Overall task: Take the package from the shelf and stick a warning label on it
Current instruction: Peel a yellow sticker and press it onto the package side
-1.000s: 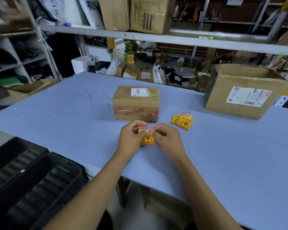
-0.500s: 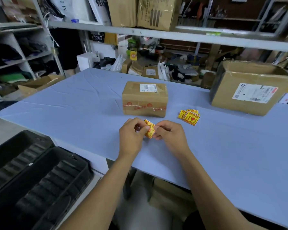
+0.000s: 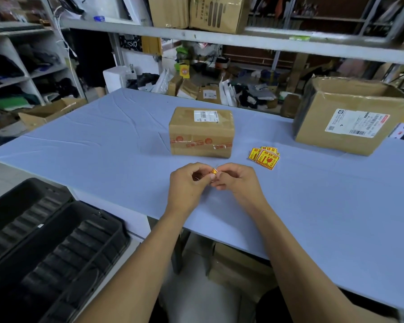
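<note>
A small brown taped package (image 3: 201,132) with a white shipping label on top sits on the blue table (image 3: 103,145), just beyond my hands. My left hand (image 3: 189,185) and my right hand (image 3: 237,181) meet above the table's near part, both pinching one yellow-and-red warning label (image 3: 214,171). Only a small corner of that label shows between my fingertips; the rest is hidden by my fingers. A small pile of the same warning labels (image 3: 264,157) lies to the right of the package.
A large open cardboard box (image 3: 350,117) stands at the table's right rear. Black plastic trays (image 3: 47,243) sit low at my left. A metal shelf (image 3: 219,36) with cartons runs overhead, and clutter fills the floor behind the table.
The label was seen nearly flat between my fingers; now it is turned edge-on and mostly covered. My hands stay close together in front of the package.
</note>
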A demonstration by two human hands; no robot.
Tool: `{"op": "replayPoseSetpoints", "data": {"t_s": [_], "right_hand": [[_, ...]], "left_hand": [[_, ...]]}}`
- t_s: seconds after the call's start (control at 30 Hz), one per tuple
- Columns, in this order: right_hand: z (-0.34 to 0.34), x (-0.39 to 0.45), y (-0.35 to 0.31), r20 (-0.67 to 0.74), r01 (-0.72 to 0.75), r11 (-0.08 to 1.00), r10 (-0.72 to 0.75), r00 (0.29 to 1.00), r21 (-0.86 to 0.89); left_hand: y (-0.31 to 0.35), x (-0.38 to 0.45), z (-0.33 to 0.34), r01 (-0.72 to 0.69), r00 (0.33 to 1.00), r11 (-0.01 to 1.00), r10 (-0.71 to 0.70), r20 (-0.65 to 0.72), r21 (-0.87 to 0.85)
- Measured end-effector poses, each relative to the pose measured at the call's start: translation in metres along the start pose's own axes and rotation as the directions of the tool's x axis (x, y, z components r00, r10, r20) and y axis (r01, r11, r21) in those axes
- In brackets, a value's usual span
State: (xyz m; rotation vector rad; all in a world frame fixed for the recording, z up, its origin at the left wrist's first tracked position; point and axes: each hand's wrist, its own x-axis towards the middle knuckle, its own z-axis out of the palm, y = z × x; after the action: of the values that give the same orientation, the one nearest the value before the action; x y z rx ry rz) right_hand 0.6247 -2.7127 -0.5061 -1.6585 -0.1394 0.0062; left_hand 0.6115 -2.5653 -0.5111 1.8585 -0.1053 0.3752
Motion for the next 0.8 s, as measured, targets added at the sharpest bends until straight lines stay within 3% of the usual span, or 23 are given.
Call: {"op": "replayPoseSetpoints", "data": {"t_s": [0.3, 0.8], "right_hand": [[0.0016, -0.0023, -0.0029, -0.026, 0.003, 0.998, -0.002, 1.000, 0.062], [0.0017, -0.0008, 0.0004, -0.036, 0.013, 1.000, -0.013, 0.999, -0.003]], "left_hand": [[0.0016, -0.0004, 0.0012, 0.008, 1.000, 1.000, -0.008, -0.019, -0.016], [0.0012, -0.0018, 0.0000, -0.021, 0.999, 1.000, 0.022, -0.035, 0.020]]}}
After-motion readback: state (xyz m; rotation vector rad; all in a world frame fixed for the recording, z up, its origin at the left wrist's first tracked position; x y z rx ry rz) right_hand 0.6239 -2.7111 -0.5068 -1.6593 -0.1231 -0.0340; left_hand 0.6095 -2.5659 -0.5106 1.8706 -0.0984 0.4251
